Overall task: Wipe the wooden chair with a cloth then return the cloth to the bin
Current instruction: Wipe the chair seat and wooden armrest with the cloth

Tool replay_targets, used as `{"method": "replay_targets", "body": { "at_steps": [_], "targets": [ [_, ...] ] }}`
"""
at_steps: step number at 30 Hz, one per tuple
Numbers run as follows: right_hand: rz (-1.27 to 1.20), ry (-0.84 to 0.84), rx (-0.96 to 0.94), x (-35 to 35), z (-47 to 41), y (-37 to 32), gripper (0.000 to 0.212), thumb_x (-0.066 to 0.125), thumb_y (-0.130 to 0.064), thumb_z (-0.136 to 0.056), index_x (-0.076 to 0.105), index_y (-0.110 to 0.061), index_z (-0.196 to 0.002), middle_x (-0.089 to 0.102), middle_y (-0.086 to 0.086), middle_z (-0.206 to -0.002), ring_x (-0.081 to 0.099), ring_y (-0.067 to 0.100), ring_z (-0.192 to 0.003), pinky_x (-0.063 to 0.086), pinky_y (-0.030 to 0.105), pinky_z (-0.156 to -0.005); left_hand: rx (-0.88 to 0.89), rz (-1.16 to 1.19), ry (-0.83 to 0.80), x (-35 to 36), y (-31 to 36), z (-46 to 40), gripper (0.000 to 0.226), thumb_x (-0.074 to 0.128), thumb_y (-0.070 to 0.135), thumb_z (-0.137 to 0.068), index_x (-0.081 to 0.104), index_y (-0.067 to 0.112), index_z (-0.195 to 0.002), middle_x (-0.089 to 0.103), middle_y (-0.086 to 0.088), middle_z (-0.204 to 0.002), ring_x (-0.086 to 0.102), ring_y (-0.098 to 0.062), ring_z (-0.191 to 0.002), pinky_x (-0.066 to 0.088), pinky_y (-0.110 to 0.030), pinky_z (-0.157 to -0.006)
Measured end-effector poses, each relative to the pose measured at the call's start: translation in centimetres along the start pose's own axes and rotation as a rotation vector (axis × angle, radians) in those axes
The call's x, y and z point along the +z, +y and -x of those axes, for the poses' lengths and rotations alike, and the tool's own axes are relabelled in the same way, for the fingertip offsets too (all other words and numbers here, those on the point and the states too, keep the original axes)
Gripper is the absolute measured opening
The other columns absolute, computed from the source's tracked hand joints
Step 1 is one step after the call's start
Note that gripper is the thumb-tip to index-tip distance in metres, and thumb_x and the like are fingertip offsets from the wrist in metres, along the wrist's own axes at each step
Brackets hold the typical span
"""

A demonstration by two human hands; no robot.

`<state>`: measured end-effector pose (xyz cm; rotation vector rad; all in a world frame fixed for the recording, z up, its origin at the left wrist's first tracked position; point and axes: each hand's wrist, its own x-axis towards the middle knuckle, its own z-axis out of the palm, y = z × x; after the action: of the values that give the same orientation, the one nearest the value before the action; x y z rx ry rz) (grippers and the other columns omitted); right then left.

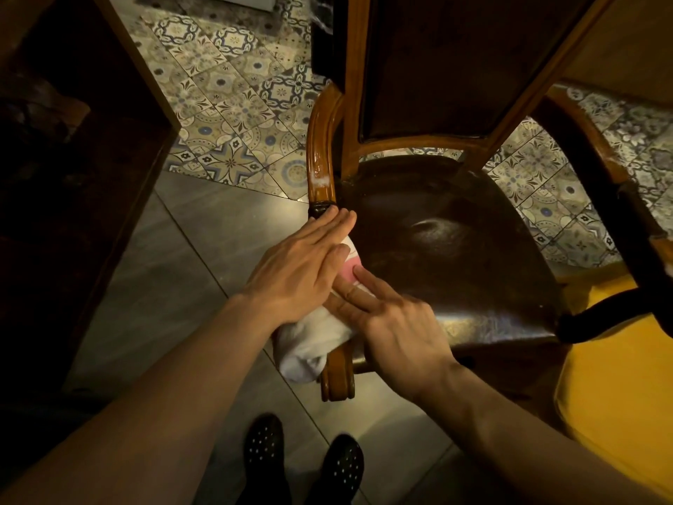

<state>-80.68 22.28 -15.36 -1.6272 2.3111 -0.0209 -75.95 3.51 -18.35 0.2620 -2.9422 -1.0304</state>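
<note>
Left hand [298,275] flat, pressing cloth [313,344] on chair [455,256] armrest | right hand [397,322] flat, steadying cloth | step: wiping | next: slide your cloth along rail.

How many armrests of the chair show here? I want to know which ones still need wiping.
2. The left armrest runs under both hands, which press the cloth on it. The right armrest is at the frame's right edge, partly cut off.
</note>
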Motion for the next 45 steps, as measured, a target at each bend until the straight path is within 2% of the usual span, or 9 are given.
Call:
{"method": "replay_targets", "body": {
  "at_steps": [3,12,19,26,31,34,37,40,45],
  "targets": [
    [-0.005,0.036,0.001,0.4,0.2,0.0,0.082,0.07,-0.03,-0.091,0.021,-0.032,-0.157,0.021,-0.004,-0.164,0.025,0.032,-0.149,0.057,0.047,-0.088,0.0,-0.01,0.0,0.2,0.2,0.1,0.054,0.018,0.04,-0.105,0.022,0.025,-0.157,0.021,0.011,-0.164,0.006,0.004,-0.15,0.016,-0.033,-0.124],
    [-0.025,0.01,-0.073,0.6,0.3,0.5,0.094,0.07,-0.04,-0.089,0.007,-0.034,-0.157,0.004,-0.004,-0.166,0.013,0.029,-0.152,0.042,0.05,-0.104,-0.03,-0.025,-0.011,0.2,0.4,0.0,0.06,0.006,0.05,-0.101,0.02,0.031,-0.157,0.017,0.017,-0.164,0.002,0.009,-0.147,0.016,-0.03,-0.124],
    [-0.011,-0.025,-0.134,0.2,0.4,1.2,0.098,0.072,-0.034,-0.088,0.004,-0.033,-0.158,0.006,-0.001,-0.168,0.017,0.03,-0.151,0.04,0.05,-0.104,-0.054,-0.058,-0.038,0.2,0.6,0.0,0.064,0.003,0.055,-0.097,0.016,0.037,-0.156,0.011,0.022,-0.162,-0.003,0.013,-0.145,0.01,-0.024,-0.122],
    [-0.062,-0.004,-0.147,-0.9,1.2,2.3,0.077,0.068,-0.023,-0.087,0.029,-0.03,-0.153,0.027,-0.003,-0.164,0.034,0.028,-0.145,0.043,0.046,-0.103,-0.047,-0.114,-0.022,0.5,0.7,-0.2,0.06,0.003,0.053,-0.1,0.014,0.037,-0.156,0.011,0.021,-0.162,-0.004,0.013,-0.146,0.006,-0.02,-0.119],
    [-0.145,0.027,0.092,-1.7,4.0,6.7,0.064,0.062,-0.015,-0.078,0.049,-0.032,-0.139,0.055,-0.005,-0.142,0.05,0.02,-0.129,0.044,0.036,-0.1,-0.046,-0.144,0.016,1.1,0.2,-0.4,0.057,0.005,0.052,-0.102,0.014,0.035,-0.156,0.007,0.022,-0.16,-0.009,0.015,-0.144,-0.011,-0.006,-0.112],
    [-0.234,0.11,0.344,-2.6,5.6,10.4,0.05,0.072,-0.01,-0.078,0.06,-0.025,-0.125,0.065,-0.001,-0.117,0.063,0.027,-0.104,0.051,0.041,-0.084,-0.042,-0.153,0.024,2.0,0.1,-0.5,0.058,0.003,0.053,-0.102,0.013,0.035,-0.156,0.007,0.018,-0.163,-0.009,0.01,-0.146,-0.006,-0.016,-0.118],
    [-0.285,0.189,0.522,-3.9,4.1,13.4,0.037,0.067,-0.005,-0.081,0.061,-0.017,-0.116,0.066,0.008,-0.105,0.064,0.035,-0.091,0.05,0.045,-0.074,-0.055,-0.2,0.063,2.5,-0.7,-0.5,0.057,0.007,0.052,-0.104,0.011,0.031,-0.157,0.007,0.011,-0.166,-0.008,0.003,-0.15,0.0,-0.026,-0.122],
    [-0.344,0.313,0.558,-5.3,2.2,14.5,0.053,0.061,0.0,-0.084,0.056,-0.014,-0.134,0.066,0.017,-0.11,0.062,0.039,-0.094,0.048,0.044,-0.078,-0.044,-0.245,0.079,2.8,-0.4,-0.2,0.058,0.014,0.051,-0.106,0.005,0.028,-0.158,0.002,0.008,-0.167,-0.009,-0.004,-0.152,0.001,-0.031,-0.124],
    [-0.52,0.518,0.43,-7.0,-3.1,11.6,0.072,0.058,0.005,-0.085,0.042,-0.02,-0.15,0.062,0.01,-0.134,0.061,0.028,-0.113,0.041,0.028,-0.093,-0.024,-0.251,0.096,3.5,1.0,0.6,0.061,0.019,0.049,-0.106,0.007,0.022,-0.159,0.003,0.003,-0.168,-0.005,-0.01,-0.153,0.002,-0.033,-0.122]
  ]
}}
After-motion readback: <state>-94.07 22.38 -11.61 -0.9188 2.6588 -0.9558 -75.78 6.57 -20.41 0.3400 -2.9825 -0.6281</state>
